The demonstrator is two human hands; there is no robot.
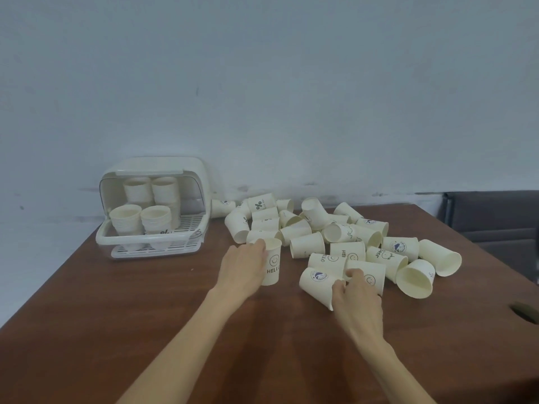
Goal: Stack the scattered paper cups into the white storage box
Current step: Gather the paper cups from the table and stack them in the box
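Several white paper cups (335, 228) lie scattered on their sides across the middle and right of the brown table (145, 301). My left hand (242, 266) grips an upright cup printed with a smiley and HELLO (273, 263). My right hand (354, 295) pinches the rim of a tipped cup with a round blue logo (316, 279), fingers also touching a smiley cup (369, 275) behind it. The white storage box (151, 243) stands at the table's far left with its lid flipped up, holding several cup stacks (140, 220).
A pale wall (262, 97) runs right behind the table. A dark chair back (495, 217) stands beyond the far right corner. A dark object (525, 312) lies at the table's right edge. Bare tabletop stretches in front of the box and around my forearms.
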